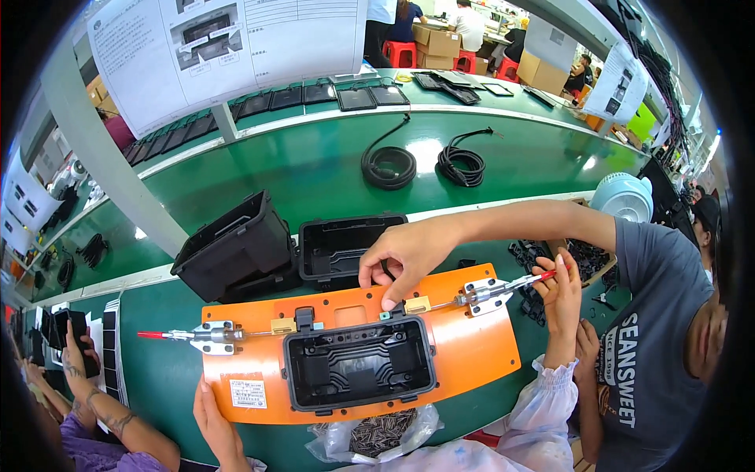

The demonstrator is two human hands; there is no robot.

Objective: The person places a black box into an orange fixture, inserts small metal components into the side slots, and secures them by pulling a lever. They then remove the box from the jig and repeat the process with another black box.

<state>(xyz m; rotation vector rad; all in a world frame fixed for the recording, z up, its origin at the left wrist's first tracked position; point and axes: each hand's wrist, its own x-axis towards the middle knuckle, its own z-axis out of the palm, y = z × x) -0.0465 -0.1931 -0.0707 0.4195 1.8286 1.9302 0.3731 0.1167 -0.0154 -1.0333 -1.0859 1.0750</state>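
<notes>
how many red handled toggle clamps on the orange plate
2: one toggle clamp at the left end of the orange plate, the other at its right end, with the person's right hand at its handle. None look hidden.

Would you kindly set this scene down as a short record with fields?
Left hand: at the flat orange plate's lower left edge
Right hand: at the red handle of the right-hand metal clamp
Co-worker's hand: near the upper edge of the open black plastic box
Near side: clear plastic bag, small metal pieces inside
Behind: coiled black cables on green bench
</notes>
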